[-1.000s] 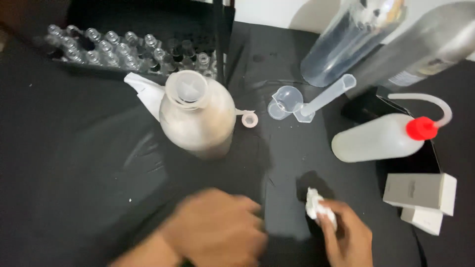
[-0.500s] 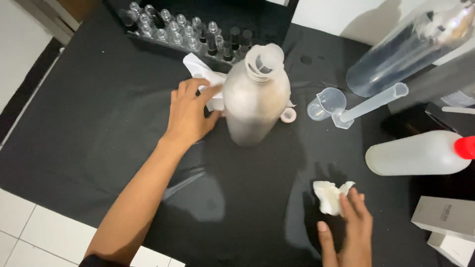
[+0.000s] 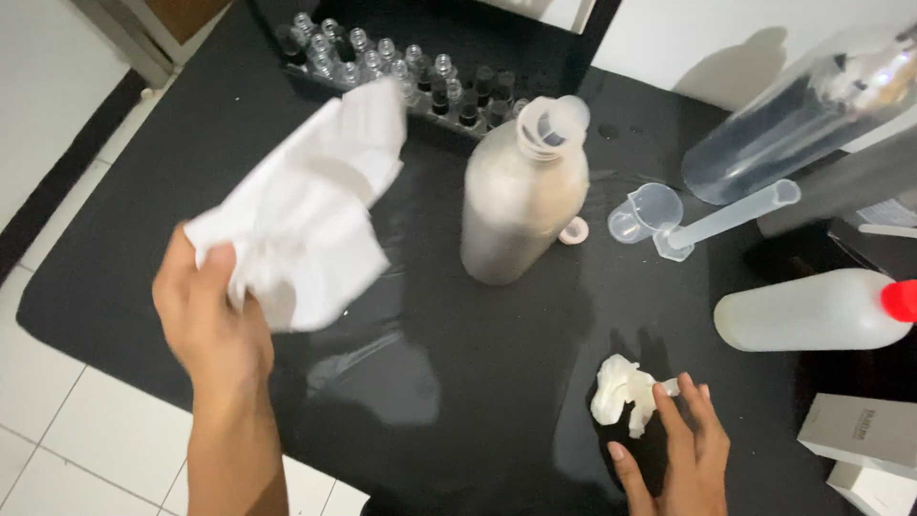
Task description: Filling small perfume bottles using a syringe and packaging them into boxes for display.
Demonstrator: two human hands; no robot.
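Note:
My left hand (image 3: 212,320) holds a large crumpled white tissue (image 3: 304,208) lifted above the black table mat (image 3: 124,220) at the left. My right hand (image 3: 680,454) rests near the front edge, its fingertips touching a small wad of white tissue (image 3: 623,392) lying on the mat. A tall beige bottle (image 3: 523,191) with an open neck stands upright in the middle, and a small pale cap (image 3: 575,230) lies beside its base.
A black rack of several small glass vials (image 3: 401,72) sits at the back. A clear measuring cup (image 3: 646,212) and plastic cylinder (image 3: 726,218) lie right of the bottle. A white squeeze bottle with red cap (image 3: 812,311), a large clear bottle (image 3: 793,119) and grey boxes (image 3: 860,435) lie at the right. A wet patch (image 3: 373,373) shines on the mat.
My left hand reached to the white tissue beside the bottle, grabbed it and lifted it away to the left. My right hand stayed by the small wad.

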